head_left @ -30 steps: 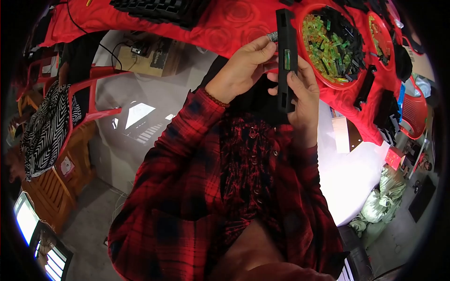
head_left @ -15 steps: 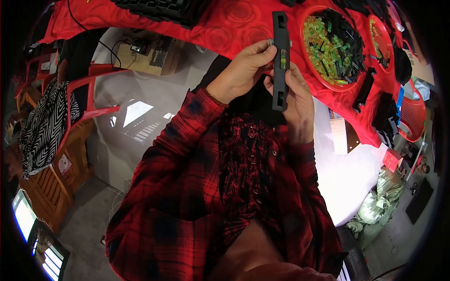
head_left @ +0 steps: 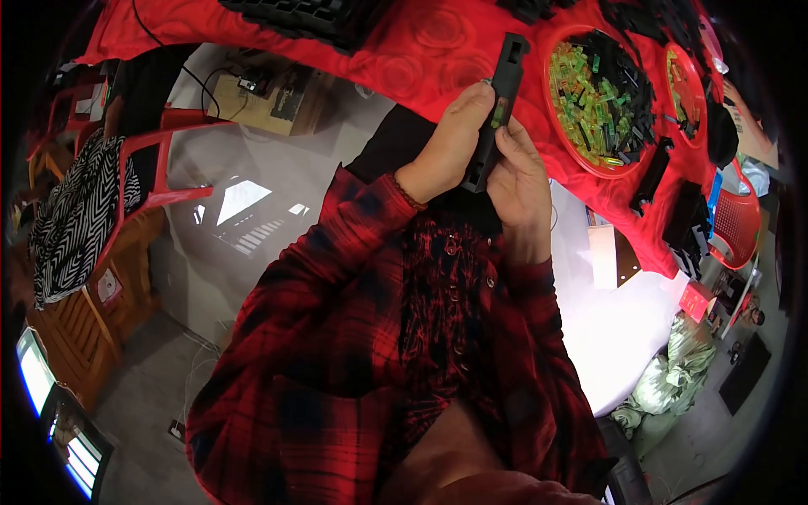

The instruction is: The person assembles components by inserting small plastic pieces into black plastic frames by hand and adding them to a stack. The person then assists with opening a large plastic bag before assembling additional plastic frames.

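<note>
A long black plastic bar [head_left: 502, 88] with a small green insert near its middle stands almost upright just in front of the red tablecloth [head_left: 404, 50]. My left hand [head_left: 450, 139] grips its left side with the thumb near the green piece. Wrapped around the bar's lower end from the right is my right hand [head_left: 518, 181]. Both red plaid sleeves rise from the lower edge. A red round tray [head_left: 562, 135] holding several green and black small parts lies on the cloth just right of the bar.
A second red tray [head_left: 683, 88] and loose black bars [head_left: 652, 177] lie further right on the cloth. A red chair [head_left: 143, 160] with a striped cloth stands at left, a cardboard box [head_left: 261, 101] sits under the table, and white sacks [head_left: 673, 379] lie at right.
The bar and both hands have shifted slightly down and left, and the bar now tilts a little. The grip is unchanged.
</note>
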Action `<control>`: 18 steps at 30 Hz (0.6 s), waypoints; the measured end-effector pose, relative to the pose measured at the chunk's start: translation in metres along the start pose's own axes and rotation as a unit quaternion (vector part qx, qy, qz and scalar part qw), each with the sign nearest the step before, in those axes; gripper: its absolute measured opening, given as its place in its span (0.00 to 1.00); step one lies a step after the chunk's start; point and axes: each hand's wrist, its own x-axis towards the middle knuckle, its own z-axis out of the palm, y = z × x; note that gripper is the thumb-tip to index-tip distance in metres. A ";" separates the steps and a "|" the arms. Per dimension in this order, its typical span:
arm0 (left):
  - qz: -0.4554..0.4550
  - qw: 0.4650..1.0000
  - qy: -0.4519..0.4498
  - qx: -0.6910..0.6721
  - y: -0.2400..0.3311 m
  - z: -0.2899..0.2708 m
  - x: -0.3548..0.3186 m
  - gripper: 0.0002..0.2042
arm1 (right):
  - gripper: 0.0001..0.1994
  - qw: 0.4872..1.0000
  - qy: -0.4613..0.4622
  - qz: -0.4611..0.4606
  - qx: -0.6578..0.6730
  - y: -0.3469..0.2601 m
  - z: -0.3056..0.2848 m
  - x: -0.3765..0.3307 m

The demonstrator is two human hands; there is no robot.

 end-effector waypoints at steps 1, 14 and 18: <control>0.001 1.000 0.001 -0.001 0.000 0.001 0.000 0.12 | 0.16 1.000 0.001 0.002 0.010 0.000 -0.001 0.002; -0.045 0.997 -0.021 0.057 0.014 0.002 0.002 0.14 | 0.16 0.970 -0.035 0.056 0.233 0.019 -0.020 0.010; -0.052 0.998 -0.002 0.038 0.012 -0.003 0.002 0.13 | 0.16 0.970 -0.029 0.085 0.225 0.013 -0.013 0.009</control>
